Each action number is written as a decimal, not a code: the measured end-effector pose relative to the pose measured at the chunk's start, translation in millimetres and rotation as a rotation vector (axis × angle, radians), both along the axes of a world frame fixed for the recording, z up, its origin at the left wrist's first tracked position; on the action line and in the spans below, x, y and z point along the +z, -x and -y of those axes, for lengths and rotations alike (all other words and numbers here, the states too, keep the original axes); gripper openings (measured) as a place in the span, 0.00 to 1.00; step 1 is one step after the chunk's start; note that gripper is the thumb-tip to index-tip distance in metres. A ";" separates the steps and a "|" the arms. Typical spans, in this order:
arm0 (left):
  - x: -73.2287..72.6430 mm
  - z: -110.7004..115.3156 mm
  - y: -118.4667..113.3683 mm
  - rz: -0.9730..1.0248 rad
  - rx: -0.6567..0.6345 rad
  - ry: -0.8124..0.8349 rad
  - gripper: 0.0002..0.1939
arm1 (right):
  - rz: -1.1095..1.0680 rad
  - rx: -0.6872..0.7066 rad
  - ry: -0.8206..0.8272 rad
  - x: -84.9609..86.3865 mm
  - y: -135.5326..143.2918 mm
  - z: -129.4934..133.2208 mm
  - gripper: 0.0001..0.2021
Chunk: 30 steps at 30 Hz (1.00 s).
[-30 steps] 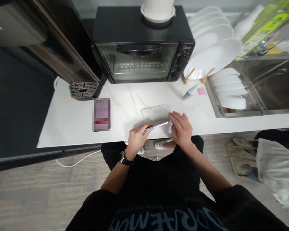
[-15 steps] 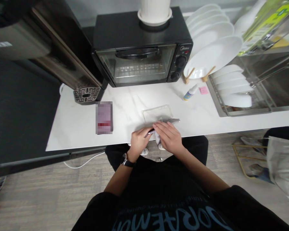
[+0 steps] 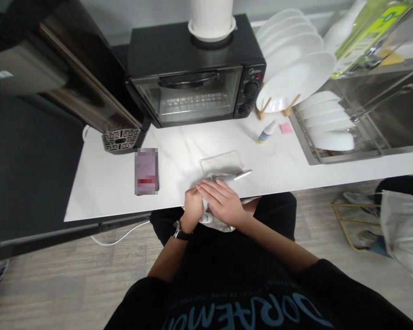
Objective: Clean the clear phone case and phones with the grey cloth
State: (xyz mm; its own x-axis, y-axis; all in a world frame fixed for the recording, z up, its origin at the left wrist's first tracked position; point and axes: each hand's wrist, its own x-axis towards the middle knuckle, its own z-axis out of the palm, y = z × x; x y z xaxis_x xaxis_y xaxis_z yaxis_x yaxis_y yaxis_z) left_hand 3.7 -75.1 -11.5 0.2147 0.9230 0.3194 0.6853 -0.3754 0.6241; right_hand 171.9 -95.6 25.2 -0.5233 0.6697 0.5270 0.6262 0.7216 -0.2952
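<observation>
My left hand [image 3: 193, 206], a watch on its wrist, is closed around the near-left end of a phone [image 3: 244, 174] at the counter's front edge. Only the phone's thin, silvery far-right end shows clearly. Across the phone lies my right hand [image 3: 224, 202], its fingers close together and pressing a thin white wipe [image 3: 210, 176] that is mostly hidden beneath them. Just behind the hands, a clear phone case [image 3: 222, 160] rests on the white counter [image 3: 179, 146]. A small spray bottle [image 3: 266, 132] stands farther back to the right, beside a pink sticky note [image 3: 285, 128].
A purple, blurred-out rectangular item [image 3: 146, 170] lies left on the counter, before a drinks machine [image 3: 122, 140]. Behind stands a toaster oven [image 3: 196, 91] with a white pot [image 3: 211, 18] on top. White plates [image 3: 296, 78] and a sink [image 3: 392, 133] are at right.
My right hand has slid left along the phone to my left hand, baring more of the phone's right end. The view has shifted slightly.
</observation>
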 end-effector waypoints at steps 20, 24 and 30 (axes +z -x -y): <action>-1.1 -0.7 1.5 -0.047 -0.056 -0.077 0.18 | -0.004 0.003 0.016 -2.2 -2.9 5.2 0.28; 2.4 -0.7 0.1 -0.010 -0.060 -0.064 0.16 | 0.009 -0.028 0.013 -2.8 -20.1 0.2 0.29; 15.7 -0.6 -6.1 0.105 -0.133 -0.034 0.11 | -0.107 -0.220 -0.052 -6.4 -87.5 -13.3 0.39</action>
